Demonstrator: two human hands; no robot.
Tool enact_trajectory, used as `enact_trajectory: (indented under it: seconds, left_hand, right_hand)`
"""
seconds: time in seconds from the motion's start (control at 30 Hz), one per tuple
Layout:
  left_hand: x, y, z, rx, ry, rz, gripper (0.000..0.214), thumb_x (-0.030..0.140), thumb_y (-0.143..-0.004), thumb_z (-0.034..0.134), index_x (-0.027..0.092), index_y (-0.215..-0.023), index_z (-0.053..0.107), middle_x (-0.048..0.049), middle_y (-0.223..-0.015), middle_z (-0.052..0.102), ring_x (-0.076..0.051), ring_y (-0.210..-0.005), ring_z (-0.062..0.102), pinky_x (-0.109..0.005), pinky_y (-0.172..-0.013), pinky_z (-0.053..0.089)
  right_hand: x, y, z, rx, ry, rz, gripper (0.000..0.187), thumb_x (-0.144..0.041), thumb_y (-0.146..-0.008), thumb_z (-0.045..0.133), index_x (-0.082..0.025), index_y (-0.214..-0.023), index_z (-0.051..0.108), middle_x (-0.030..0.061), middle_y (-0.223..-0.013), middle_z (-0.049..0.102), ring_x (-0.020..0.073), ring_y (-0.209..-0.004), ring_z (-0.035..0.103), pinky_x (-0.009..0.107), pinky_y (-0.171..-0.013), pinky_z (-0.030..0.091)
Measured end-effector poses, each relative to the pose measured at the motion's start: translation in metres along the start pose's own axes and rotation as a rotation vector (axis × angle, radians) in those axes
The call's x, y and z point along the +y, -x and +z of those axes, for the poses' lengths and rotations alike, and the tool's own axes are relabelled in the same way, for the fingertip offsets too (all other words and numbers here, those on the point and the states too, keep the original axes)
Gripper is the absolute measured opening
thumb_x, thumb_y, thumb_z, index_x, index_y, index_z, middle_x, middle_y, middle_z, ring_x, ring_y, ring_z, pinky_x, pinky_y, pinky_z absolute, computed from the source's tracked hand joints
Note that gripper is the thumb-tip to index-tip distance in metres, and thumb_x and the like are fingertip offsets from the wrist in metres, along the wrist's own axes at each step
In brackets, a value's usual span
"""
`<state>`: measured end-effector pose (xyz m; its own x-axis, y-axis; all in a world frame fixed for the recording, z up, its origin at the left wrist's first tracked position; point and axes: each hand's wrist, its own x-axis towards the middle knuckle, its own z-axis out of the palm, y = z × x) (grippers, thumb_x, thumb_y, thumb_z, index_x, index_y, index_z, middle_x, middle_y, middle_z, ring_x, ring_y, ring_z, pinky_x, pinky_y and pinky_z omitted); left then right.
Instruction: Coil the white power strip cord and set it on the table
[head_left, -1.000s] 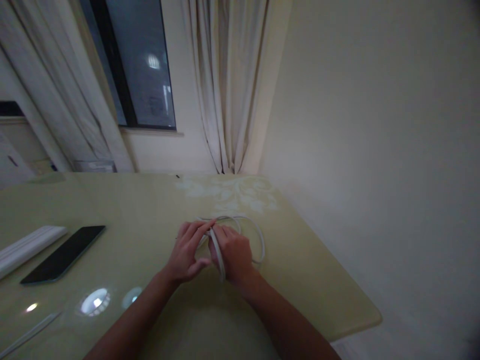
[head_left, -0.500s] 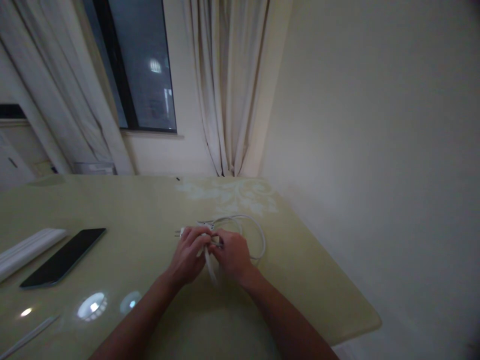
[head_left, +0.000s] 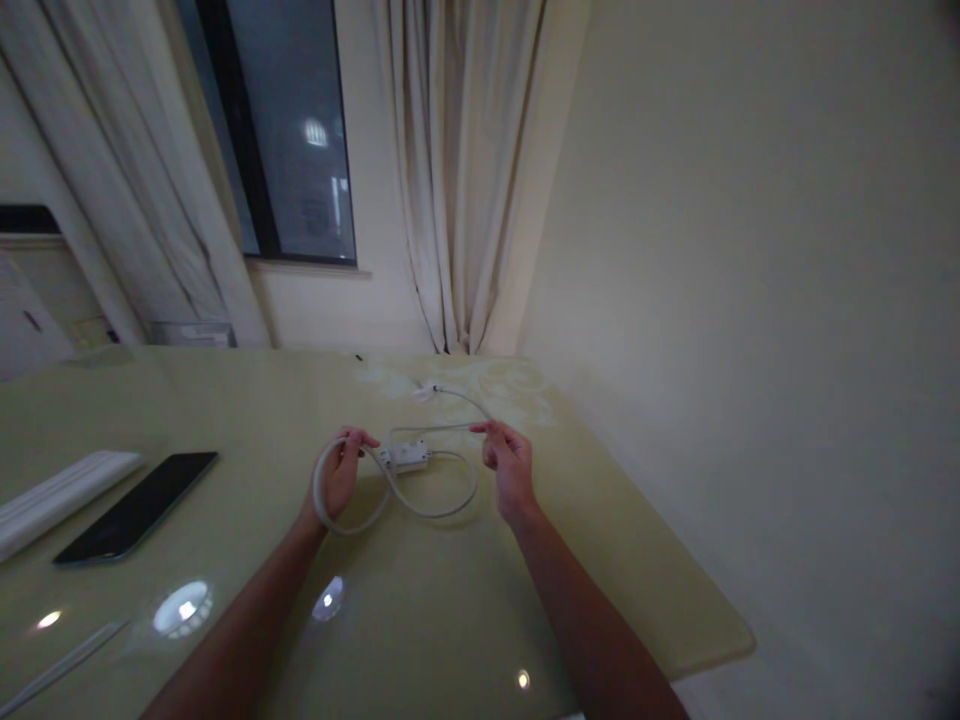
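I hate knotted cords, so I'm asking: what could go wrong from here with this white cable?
Loops of the white cable cross beside the left hand, so pulling the hands apart might tighten them into a tangle. The right hand grips the strand leading to the white connector; a tug could drag that across the glossy tabletop. The cable bends from the white adapter block, so a hard pull may strain that joint.

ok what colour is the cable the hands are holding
The cable is greyish white, showing best in the head view.
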<state>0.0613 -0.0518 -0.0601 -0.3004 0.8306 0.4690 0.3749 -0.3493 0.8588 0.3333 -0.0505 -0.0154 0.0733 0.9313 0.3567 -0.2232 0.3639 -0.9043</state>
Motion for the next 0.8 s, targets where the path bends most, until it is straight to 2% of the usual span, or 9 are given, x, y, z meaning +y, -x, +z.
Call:
enact_trajectory:
  seconds: [0.13, 0.2, 0.3, 0.4, 0.5, 0.57, 0.63, 0.7, 0.8]
  left_hand:
    - [-0.010, -0.006, -0.014, -0.162, 0.045, -0.052, 0.059, 0.075, -0.088, 0.062, 0.018, -0.089, 0.077, -0.0075, -0.085, 0.077, -0.017, -0.064, 0.060, -0.030, -0.063, 0.054]
    - [-0.009, -0.005, -0.023, -0.270, 0.142, -0.152, 0.054, 0.069, -0.084, 0.073, 0.017, -0.098, 0.079, -0.0104, -0.098, 0.080, -0.018, -0.072, 0.067, -0.030, -0.070, 0.058]
    - [-0.001, -0.001, -0.032, -0.437, 0.407, -0.357, 0.052, 0.050, -0.083, 0.084, 0.017, -0.123, 0.075, -0.0158, -0.128, 0.077, -0.024, -0.102, 0.075, -0.033, -0.093, 0.061]
    - [0.009, 0.002, -0.035, -0.497, 0.682, -0.551, 0.065, 0.028, -0.084, 0.084, 0.018, -0.144, 0.063, -0.0190, -0.144, 0.068, -0.024, -0.117, 0.074, -0.033, -0.106, 0.057]
    - [0.015, 0.002, -0.036, -0.526, 0.846, -0.673, 0.064, 0.041, -0.092, 0.073, 0.013, -0.148, 0.059, -0.0243, -0.144, 0.067, -0.027, -0.115, 0.076, -0.040, -0.110, 0.055]
    - [0.018, 0.003, -0.039, -0.581, 0.866, -0.632, 0.068, 0.052, -0.093, 0.069, 0.012, -0.146, 0.060, -0.0256, -0.147, 0.064, -0.031, -0.124, 0.072, -0.046, -0.116, 0.051]
    - [0.023, 0.004, -0.043, -0.628, 0.778, -0.533, 0.068, 0.047, -0.087, 0.078, 0.015, -0.145, 0.064, -0.0221, -0.152, 0.061, -0.033, -0.136, 0.064, -0.046, -0.122, 0.045]
    - [0.029, 0.004, -0.045, -0.661, 0.596, -0.456, 0.063, 0.038, -0.083, 0.083, 0.020, -0.142, 0.068, -0.0165, -0.153, 0.062, -0.033, -0.142, 0.059, -0.044, -0.124, 0.042]
    - [0.033, 0.001, -0.043, -0.639, 0.248, -0.277, 0.048, 0.038, -0.090, 0.074, 0.024, -0.136, 0.074, -0.0111, -0.143, 0.071, -0.031, -0.132, 0.067, -0.046, -0.118, 0.049]
  right_hand:
    - [0.005, 0.000, 0.004, 0.024, -0.113, 0.014, 0.052, -0.065, -0.089, 0.071, -0.015, -0.100, 0.081, -0.0096, -0.057, 0.028, 0.0084, -0.052, 0.021, 0.027, -0.050, 0.018]
    - [0.007, 0.001, 0.007, 0.027, -0.154, 0.022, 0.051, -0.063, -0.088, 0.073, -0.014, -0.103, 0.080, -0.0102, -0.057, 0.028, 0.0083, -0.051, 0.020, 0.026, -0.050, 0.018]
    - [0.009, 0.001, 0.007, 0.040, -0.211, 0.013, 0.049, -0.058, -0.088, 0.074, -0.015, -0.110, 0.078, -0.0102, -0.058, 0.029, 0.0085, -0.052, 0.020, 0.026, -0.051, 0.017]
    - [0.011, 0.001, 0.006, 0.038, -0.244, 0.018, 0.048, -0.055, -0.089, 0.074, -0.014, -0.115, 0.078, -0.0098, -0.059, 0.031, 0.0088, -0.053, 0.022, 0.027, -0.051, 0.017]
    - [0.014, 0.000, 0.005, 0.023, -0.258, 0.045, 0.049, -0.054, -0.088, 0.075, -0.014, -0.116, 0.078, -0.0097, -0.059, 0.031, 0.0090, -0.053, 0.022, 0.027, -0.052, 0.016]
    - [0.015, 0.000, 0.005, 0.019, -0.251, 0.054, 0.049, -0.054, -0.088, 0.075, -0.014, -0.117, 0.078, -0.0096, -0.059, 0.031, 0.0091, -0.053, 0.022, 0.027, -0.052, 0.016]
    - [0.016, 0.000, 0.005, 0.021, -0.245, 0.056, 0.049, -0.054, -0.088, 0.075, -0.014, -0.117, 0.078, -0.0093, -0.059, 0.032, 0.0092, -0.054, 0.023, 0.027, -0.052, 0.017]
    - [0.016, 0.000, 0.004, 0.028, -0.248, 0.056, 0.049, -0.055, -0.088, 0.075, -0.014, -0.116, 0.078, -0.0092, -0.059, 0.032, 0.0092, -0.054, 0.023, 0.027, -0.052, 0.017]
    - [0.015, 0.000, 0.005, 0.029, -0.258, 0.061, 0.048, -0.054, -0.088, 0.075, -0.014, -0.115, 0.079, -0.0091, -0.059, 0.032, 0.0090, -0.054, 0.023, 0.027, -0.052, 0.017]
